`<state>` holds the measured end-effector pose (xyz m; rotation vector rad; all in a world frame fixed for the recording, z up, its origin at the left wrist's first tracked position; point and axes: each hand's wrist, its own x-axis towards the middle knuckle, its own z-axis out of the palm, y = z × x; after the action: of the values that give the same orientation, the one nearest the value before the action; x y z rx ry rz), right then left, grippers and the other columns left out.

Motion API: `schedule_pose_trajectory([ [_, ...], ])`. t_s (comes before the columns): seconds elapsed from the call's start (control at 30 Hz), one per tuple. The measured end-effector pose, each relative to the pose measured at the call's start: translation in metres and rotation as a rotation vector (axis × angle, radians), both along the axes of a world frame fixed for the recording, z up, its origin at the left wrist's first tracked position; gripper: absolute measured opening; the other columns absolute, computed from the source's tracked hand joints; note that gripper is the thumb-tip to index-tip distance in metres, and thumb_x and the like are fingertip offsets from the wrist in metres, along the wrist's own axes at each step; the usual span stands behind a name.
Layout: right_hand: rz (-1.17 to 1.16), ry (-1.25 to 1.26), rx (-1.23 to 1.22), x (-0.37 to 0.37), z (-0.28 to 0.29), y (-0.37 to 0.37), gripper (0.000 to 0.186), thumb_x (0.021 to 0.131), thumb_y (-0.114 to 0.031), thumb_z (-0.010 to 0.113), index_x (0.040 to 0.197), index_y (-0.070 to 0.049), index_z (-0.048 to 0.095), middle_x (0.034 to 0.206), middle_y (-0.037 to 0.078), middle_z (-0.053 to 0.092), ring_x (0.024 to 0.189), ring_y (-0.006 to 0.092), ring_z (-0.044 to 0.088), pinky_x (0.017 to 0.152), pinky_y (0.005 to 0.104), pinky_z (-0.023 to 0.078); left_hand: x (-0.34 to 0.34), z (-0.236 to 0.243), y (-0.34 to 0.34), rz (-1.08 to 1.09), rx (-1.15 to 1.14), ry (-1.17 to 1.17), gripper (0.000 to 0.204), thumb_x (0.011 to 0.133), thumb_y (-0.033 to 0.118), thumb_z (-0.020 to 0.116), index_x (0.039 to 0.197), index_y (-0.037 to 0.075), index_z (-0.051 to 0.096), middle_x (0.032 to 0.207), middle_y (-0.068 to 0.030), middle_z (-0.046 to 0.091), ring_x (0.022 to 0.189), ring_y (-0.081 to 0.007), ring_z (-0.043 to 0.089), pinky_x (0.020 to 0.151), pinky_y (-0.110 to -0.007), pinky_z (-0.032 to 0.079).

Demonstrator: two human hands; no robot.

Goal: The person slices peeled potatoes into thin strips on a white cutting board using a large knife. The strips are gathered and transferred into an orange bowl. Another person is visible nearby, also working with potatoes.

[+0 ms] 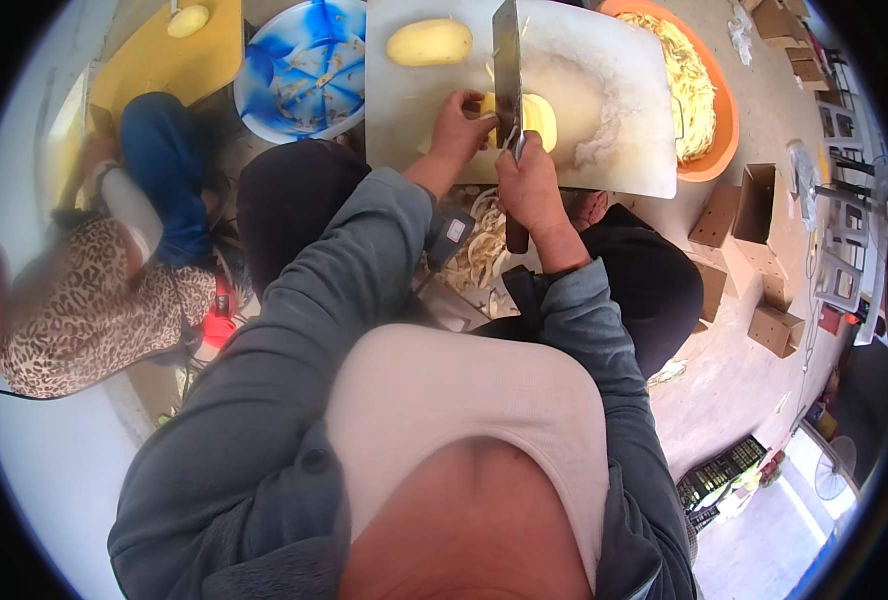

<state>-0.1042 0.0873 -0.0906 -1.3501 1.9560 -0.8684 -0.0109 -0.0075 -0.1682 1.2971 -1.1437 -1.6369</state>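
Concrete floor (724, 400) spreads around a low working place, with open cardboard boxes (759, 205) standing at the right. Before the person lies a white cutting board (604, 165), its near edge close to the two knees, probably so that both arms can work without stretching far.

On this board, near its middle, is the cut potato (539, 115), yellow and peeled, with the blade of a cleaver (507, 75) upright across it. The right hand (532, 190) has its fingers clamped on the handle close to the blade, which I suppose gives better control; the handle's end comes out below the fist. The left hand (457, 130) has bent fingers closed on the potato's left part, just beside the blade, seemingly to keep it from rolling.

One whole potato (429, 43) rests at the far left of the board, within reach and apart from the blade. Touching or very near the right edge, an orange basin (729, 130) holds yellow shreds (686, 85); such closeness would make transfer short. At the left stands a blue-and-white basin (254, 90) with some scraps inside.
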Motion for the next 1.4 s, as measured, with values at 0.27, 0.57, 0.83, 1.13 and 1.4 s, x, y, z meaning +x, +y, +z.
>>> schedule_pose_trajectory([
  [0.27,-0.006,-0.079,0.055,-0.004,-0.007,-0.004,0.019,0.089,-0.009,0.050,0.099,0.005,0.043,0.060,0.016,0.056,0.044,0.0257,0.059,0.043,0.0375,0.049,0.000,0.007,0.003,-0.008,-0.006,-0.033,0.044,0.077,0.012,0.076,0.114,-0.001,0.056,0.099,-0.0080,0.059,0.063,-0.0131,0.060,0.050,-0.027,0.050],
  [0.57,-0.032,-0.194,0.083,-0.002,0.003,-0.008,0.018,0.089,-0.009,0.050,0.099,0.004,0.044,0.061,0.013,0.054,0.042,0.0222,0.057,0.041,0.0361,0.048,0.000,0.004,0.004,-0.006,0.003,-0.010,0.042,0.077,0.009,0.074,0.115,0.000,0.056,0.101,-0.0081,0.058,0.064,-0.0135,0.060,0.051,-0.027,0.050],
  [0.83,-0.098,-0.332,0.181,0.003,0.017,-0.012,0.017,0.089,-0.009,0.051,0.099,0.003,0.045,0.062,0.011,0.054,0.043,0.0204,0.055,0.040,0.0357,0.047,-0.001,-0.004,0.003,0.013,-0.008,-0.033,0.044,0.072,0.006,0.076,0.112,0.003,0.058,0.102,-0.0091,0.058,0.065,-0.0173,0.063,0.049,-0.030,0.052],
  [1.13,-0.112,-0.315,0.203,0.002,0.012,-0.021,0.019,0.090,-0.011,0.051,0.099,0.004,0.045,0.063,0.013,0.055,0.043,0.0217,0.057,0.040,0.0354,0.047,-0.003,-0.015,0.003,0.046,-0.056,-0.071,0.043,0.070,0.011,0.079,0.109,0.003,0.061,0.098,-0.0089,0.061,0.075,-0.0192,0.063,0.061,-0.031,0.053],
  [1.4,-0.115,-0.303,0.183,0.000,0.002,-0.019,0.020,0.090,-0.011,0.051,0.100,0.005,0.045,0.062,0.013,0.055,0.043,0.0217,0.057,0.041,0.0355,0.048,-0.005,-0.021,0.005,0.082,-0.276,-0.273,0.044,0.067,0.016,0.081,0.106,0.003,0.066,0.101,-0.0127,0.063,0.096,-0.0255,0.062,0.085,-0.036,0.050],
])
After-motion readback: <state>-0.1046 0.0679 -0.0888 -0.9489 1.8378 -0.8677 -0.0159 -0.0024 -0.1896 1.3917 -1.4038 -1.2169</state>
